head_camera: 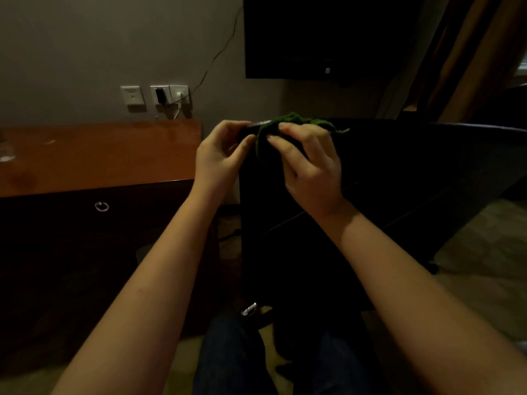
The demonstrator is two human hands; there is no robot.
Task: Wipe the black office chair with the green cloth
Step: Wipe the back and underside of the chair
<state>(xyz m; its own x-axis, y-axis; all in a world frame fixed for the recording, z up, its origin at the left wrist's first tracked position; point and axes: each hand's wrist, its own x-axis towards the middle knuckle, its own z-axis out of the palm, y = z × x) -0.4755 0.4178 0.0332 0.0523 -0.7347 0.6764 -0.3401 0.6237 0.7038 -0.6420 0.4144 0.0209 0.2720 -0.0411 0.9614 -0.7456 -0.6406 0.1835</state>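
One desk (99,155) beside chair (399,166) (television (328,38) behind), cloth (291,118) atop

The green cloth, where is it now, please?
Head view, centre: the green cloth drapes the top corner of the black chair, under the right hand, beside the left hand.

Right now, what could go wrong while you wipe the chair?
1. The cloth is bunched on the top edge of the chair under the right hand; it might slip off the far side.
2. Only the left hand steadies the chair, at its corner; a hard push could swing it toward the desk.
3. The room is dim and the chair is black, so missed spots are likely.
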